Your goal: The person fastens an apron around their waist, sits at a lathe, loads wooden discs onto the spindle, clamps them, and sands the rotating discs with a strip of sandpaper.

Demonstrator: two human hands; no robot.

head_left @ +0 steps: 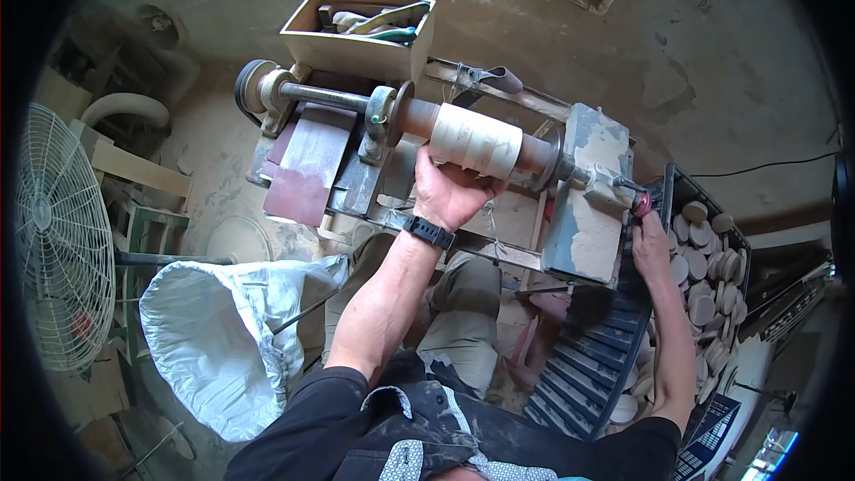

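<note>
- The pale sanding drum (476, 141), a cylinder wrapped in light bands, sits on a horizontal shaft across the middle of a dusty bench machine (583, 214), seen from above.
- The left hand (450, 191) presses up against the drum's underside, fingers curled; a black watch (429, 232) sits on that wrist. Whether the fingers grip a small piece against the drum cannot be told, since the palm covers that spot.
- The right hand (648, 245) reaches to the right end of the shaft, fingertips touching a small reddish tip (640, 205) there. It seems loosely closed around something, but what it holds, if anything, is too small to make out.
- Judging by this, the step in hand looks like working or checking at the machine's two spindle ends. The next move would call for steady pressure and fingers kept off the bare shaft.
- A black crate (681, 191) of round pale wooden discs (704, 289) stands just right of the machine, near the right hand.
- A small open box (343, 44) of tools sits behind the machine. Sheets of reddish sandpaper (303, 169) lie on the machine's left part.
- A white sack (218, 338) gapes open at lower left, and a wire-caged fan (53, 240) stands at the far left.
- The lens darkens the corners, and the person's knees hide the machine's base.
</note>
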